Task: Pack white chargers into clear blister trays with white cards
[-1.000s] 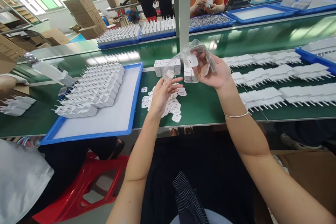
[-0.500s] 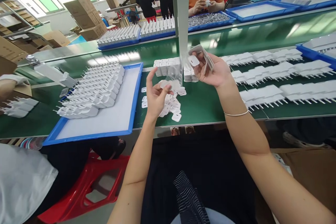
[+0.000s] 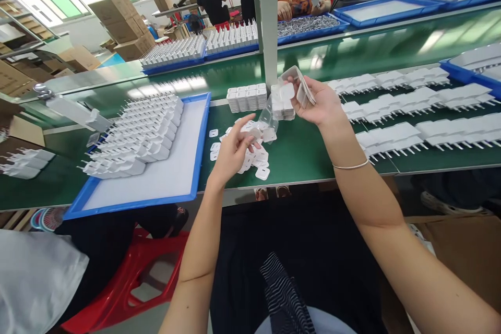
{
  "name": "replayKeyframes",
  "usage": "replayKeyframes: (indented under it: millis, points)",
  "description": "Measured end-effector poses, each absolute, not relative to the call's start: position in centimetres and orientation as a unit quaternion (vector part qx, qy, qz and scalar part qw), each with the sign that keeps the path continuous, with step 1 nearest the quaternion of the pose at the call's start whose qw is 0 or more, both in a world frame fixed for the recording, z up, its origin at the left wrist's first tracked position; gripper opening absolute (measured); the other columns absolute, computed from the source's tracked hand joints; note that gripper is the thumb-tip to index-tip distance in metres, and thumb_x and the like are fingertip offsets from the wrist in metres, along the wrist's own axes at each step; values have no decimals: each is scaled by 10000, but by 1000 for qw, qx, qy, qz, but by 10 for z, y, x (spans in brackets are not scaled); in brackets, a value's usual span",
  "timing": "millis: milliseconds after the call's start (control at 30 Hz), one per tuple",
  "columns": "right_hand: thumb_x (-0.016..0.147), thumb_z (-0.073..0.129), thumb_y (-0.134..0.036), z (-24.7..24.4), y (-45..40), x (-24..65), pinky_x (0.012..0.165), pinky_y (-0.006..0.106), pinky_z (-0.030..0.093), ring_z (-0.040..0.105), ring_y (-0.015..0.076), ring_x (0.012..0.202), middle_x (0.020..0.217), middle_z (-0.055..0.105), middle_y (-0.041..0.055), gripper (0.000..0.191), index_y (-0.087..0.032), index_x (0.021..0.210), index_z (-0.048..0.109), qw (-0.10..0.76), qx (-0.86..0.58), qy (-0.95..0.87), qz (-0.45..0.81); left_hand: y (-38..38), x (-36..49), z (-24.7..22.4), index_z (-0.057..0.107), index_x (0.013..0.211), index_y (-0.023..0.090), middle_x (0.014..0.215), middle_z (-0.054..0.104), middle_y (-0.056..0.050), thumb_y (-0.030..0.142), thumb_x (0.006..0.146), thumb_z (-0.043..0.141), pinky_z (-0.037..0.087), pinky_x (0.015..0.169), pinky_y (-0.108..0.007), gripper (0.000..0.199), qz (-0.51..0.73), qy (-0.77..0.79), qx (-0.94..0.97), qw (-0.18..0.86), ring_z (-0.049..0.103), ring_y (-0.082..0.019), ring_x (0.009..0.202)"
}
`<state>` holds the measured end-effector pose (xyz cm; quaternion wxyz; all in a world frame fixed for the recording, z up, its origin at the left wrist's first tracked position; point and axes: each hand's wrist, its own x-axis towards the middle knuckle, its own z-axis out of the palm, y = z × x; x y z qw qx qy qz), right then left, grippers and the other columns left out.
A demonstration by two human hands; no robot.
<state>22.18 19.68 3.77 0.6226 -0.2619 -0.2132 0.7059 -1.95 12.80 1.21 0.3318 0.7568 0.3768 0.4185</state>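
Several white plates grasped in right hand, upper middle of frame; left hand pinching one clear bag, lower than 1 s ago; two white stacks behind, three housing rows at right

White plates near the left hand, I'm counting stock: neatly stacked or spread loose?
Spread loose: the white plates lie at varied angles, some overlapping, on the green table by the left hand.
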Motion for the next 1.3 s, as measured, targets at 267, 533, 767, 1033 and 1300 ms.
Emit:
replayKeyframes:
  millis: [267,533,767,1033,1300]
  points:
    - [1003,462,-216,40,192,220,757,198,628,709,143,1059,929,755,4,255,-226,869,680,632,-280,-266,672,140,-26,1,740,983,250,861,706,-24,209,955,503,507,667,-296,243,507,387,727,255,633,-144,719]
    - [989,490,-222,34,199,220,745,200,636,711,150,1060,960,758,-2,214,-233,875,670,626,-283,-235,688,149,-33,4,731,961,272,1149,653,-53,229,930,548,578,837,-357,191,517,381,717,271,683,-169,892]
    - [992,492,-228,35,199,216,703,161,618,720,130,1020,933,760,-2,205,-227,906,679,594,-259,-256,717,154,-8,-2,626,1163,211,1348,580,-109,124,816,563,364,1162,-527,363,396,507,746,174,503,-300,1331]
    - [1002,436,-260,46,186,216,688,109,586,686,90,1081,970,761,-48,299,-229,786,640,580,-234,-291,724,164,28,-6,396,1256,223,1264,574,-148,481,809,740,509,890,-374,621,490,542,581,358,629,-262,1110]
    - [907,535,-192,40,186,215,605,141,589,713,137,952,885,754,10,142,-185,889,676,534,-209,-275,772,162,10,17,544,1114,221,1214,700,-125,465,826,707,498,990,-371,412,582,330,386,635,699,-275,1120]
